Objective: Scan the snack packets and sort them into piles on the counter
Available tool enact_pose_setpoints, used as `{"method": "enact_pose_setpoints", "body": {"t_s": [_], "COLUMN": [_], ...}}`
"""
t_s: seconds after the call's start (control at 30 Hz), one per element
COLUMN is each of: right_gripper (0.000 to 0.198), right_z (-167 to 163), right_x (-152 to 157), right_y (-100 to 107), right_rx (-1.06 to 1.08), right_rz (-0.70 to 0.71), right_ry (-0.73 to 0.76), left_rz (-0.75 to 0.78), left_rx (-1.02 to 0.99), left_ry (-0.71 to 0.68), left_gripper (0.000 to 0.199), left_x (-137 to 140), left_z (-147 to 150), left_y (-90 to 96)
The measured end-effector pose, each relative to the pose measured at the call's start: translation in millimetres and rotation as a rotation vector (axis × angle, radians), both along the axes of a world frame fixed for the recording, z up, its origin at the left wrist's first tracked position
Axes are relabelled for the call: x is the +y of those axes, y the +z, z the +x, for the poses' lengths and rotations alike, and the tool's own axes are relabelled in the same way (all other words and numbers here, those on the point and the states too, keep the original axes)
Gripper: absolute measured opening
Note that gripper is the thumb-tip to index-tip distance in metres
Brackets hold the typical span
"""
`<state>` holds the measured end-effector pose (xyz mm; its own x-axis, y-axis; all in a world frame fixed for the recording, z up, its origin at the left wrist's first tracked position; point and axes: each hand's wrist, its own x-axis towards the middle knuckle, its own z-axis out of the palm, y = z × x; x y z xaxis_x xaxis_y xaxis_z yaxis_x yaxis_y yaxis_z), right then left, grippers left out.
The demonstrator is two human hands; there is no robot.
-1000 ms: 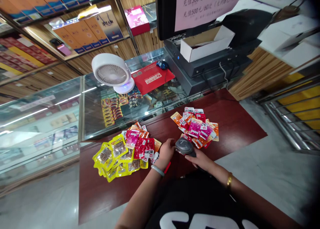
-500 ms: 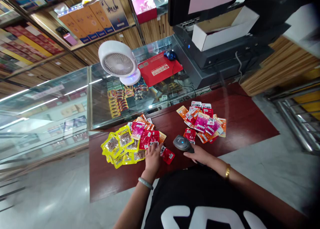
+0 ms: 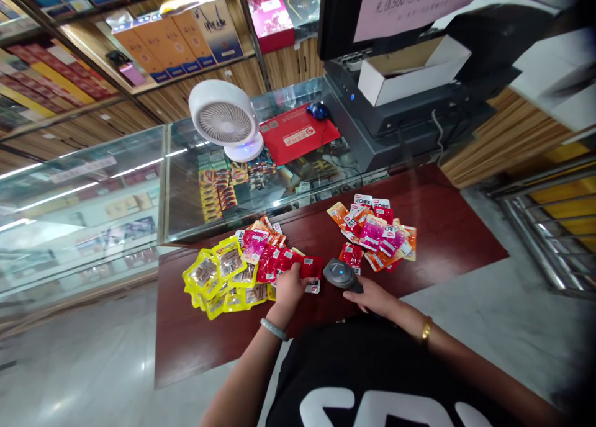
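My right hand (image 3: 370,295) is wrapped round the handle of a grey barcode scanner (image 3: 339,274), its head pointing left. In my left hand (image 3: 290,287) is a red snack packet (image 3: 310,266), pinched by its near edge just left of the scanner head. A white-and-red packet (image 3: 313,285) shows under it. Beside my left hand lie a pile of yellow-edged snack packets (image 3: 203,272) and some pink snack packets (image 3: 254,246). To the right of them, beyond the scanner, is a second pile of pink, orange and red packets (image 3: 374,230).
The piles lie on a dark red board (image 3: 447,228). Behind it, a glass counter (image 3: 186,210) carries a white fan (image 3: 223,120), a red mat (image 3: 298,135) and a blue mouse (image 3: 318,110). At the back right are a monitor (image 3: 342,17) and an open white box (image 3: 386,85).
My left hand has closed on a red packet and raised it slightly toward the scanner. My right hand stays nearly in place with the scanner. The view has shifted a little.
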<state>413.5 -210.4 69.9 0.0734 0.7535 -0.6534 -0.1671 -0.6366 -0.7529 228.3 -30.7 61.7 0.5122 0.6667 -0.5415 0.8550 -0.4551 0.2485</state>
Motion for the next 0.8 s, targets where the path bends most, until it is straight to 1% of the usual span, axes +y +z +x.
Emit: {"method": "enact_pose_setpoints", "body": {"t_s": [0.23, 0.37, 0.53, 0.67, 0.73, 0.8], "right_gripper": [0.049, 0.05, 0.045, 0.046, 0.049, 0.053], "right_z": [10, 18, 29, 36, 40, 44], "right_x": [-2, -4, -7, -10, -13, -15], "right_y": [5, 9, 15, 15, 14, 14], "right_rx": [0.021, 0.032, 0.015, 0.002, -0.01, -0.026], "right_rz": [0.04, 0.06, 0.058, 0.07, 0.08, 0.079], "right_ry": [-0.083, -0.12, -0.164, -0.19, -0.239, -0.291], "left_rz": [-0.013, 0.014, -0.005, -0.009, -0.019, -0.054], "left_rx": [-0.103, -0.101, -0.108, -0.091, -0.082, -0.117], "left_ry": [-0.072, -0.132, -0.185, -0.196, -0.189, -0.162], "left_gripper": [0.035, 0.033, 0.034, 0.032, 0.032, 0.031], "left_x": [-5, -6, -8, -9, -10, -11], "left_z": [28, 46, 69, 88, 100, 117], "left_y": [0.2, 2.4, 5.0, 4.8, 3.4, 1.4]}}
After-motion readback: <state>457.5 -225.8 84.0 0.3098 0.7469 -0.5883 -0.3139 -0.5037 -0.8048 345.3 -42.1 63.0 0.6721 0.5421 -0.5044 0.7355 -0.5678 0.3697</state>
